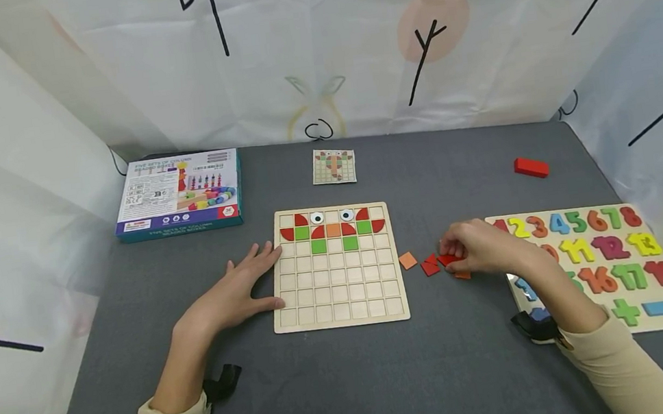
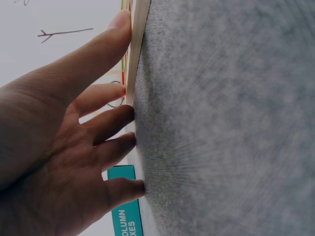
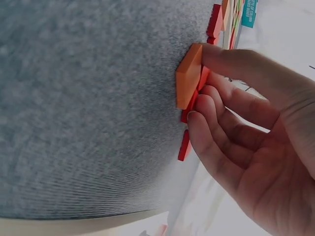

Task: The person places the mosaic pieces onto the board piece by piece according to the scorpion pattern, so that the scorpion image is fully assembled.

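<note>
A wooden grid board (image 1: 340,295) lies flat on the table, several red, green and orange tiles and two eye tiles in its upper rows. My left hand (image 1: 227,292) rests at its left edge, fingers spread; in the left wrist view the thumb (image 2: 101,49) touches the board's side (image 2: 138,39). To the right of the board, my right hand (image 1: 485,247) bends over loose tiles, its thumb and fingers around a red tile (image 1: 448,260). The right wrist view shows an orange tile (image 3: 188,78) just below that thumb. Part of the red tile is hidden by the fingers.
A number puzzle board (image 1: 607,328) lies under the right forearm. Nearer the grid board are a loose orange tile (image 1: 408,260) and red tiles (image 1: 430,267). A pattern card (image 1: 333,166), a box (image 1: 177,195) and a red block (image 1: 531,167) lie farther back.
</note>
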Tool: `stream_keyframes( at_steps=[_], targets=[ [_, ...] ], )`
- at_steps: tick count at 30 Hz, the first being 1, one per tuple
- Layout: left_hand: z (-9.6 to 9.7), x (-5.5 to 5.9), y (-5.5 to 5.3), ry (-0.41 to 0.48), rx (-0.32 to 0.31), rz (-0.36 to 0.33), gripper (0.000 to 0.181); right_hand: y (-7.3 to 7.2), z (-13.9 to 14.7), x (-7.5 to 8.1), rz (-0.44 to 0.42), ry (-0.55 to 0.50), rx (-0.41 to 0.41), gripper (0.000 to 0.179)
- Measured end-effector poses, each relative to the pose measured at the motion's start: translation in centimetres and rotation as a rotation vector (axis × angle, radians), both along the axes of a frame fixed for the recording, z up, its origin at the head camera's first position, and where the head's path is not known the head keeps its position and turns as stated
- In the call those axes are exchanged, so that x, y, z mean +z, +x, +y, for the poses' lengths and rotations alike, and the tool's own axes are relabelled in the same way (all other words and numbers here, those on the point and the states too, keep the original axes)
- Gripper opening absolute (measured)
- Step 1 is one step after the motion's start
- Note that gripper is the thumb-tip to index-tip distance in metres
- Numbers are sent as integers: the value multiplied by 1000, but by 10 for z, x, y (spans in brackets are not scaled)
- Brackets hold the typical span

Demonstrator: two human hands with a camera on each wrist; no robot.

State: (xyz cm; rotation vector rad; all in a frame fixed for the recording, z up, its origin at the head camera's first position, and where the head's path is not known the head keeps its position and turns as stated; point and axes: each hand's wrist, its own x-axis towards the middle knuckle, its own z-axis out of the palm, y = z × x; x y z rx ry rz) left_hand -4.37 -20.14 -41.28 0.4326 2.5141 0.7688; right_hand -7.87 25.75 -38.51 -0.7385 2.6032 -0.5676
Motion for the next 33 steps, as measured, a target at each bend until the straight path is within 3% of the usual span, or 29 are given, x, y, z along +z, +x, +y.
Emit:
stream_keyframes(
  at_steps=[8, 14, 28, 33],
  targets=[
    [-1, -1, 0, 1, 1, 0, 100, 0, 4, -6, 14, -18, -36, 20],
    [-1, -1, 1, 7, 4, -2, 100, 0, 3, -4, 11, -108, -73, 17],
    [-1, -2, 1, 9, 7, -3, 100, -3, -15, -12, -147, -513, -90, 22],
    [-1, -1, 1, 14, 5, -1, 100, -5, -26, -14, -191, -593, -74, 22]
  ],
)
